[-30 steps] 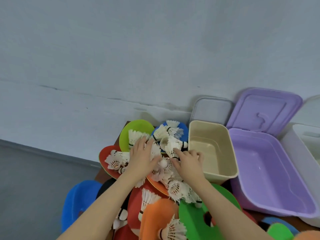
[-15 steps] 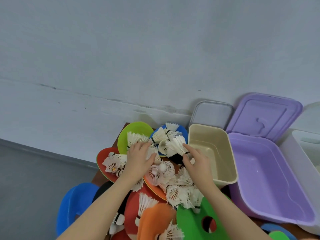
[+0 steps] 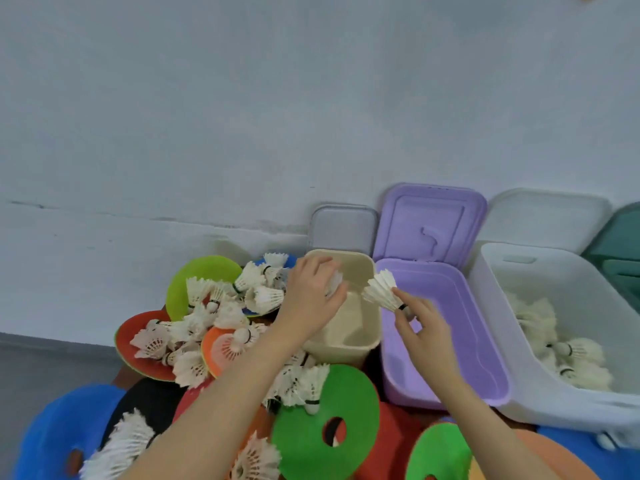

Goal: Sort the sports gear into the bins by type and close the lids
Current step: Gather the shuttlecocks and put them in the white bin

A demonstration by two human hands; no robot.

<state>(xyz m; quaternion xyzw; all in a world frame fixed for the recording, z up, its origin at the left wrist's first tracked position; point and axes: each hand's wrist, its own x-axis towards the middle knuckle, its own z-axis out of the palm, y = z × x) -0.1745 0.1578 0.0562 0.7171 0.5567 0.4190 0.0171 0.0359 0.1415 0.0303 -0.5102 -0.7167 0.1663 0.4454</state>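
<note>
Right hand pinching shuttlecock over purple bin; left hand clutching another over beige bin. Carry both on into white bin (already holding shuttlecocks), release low.

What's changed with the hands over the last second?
Both hands left the shuttlecock pile and moved right. The right hand now pinches a shuttlecock above the purple bin; the left hand grips another over the beige bin. Bins and lids stayed put.
</note>
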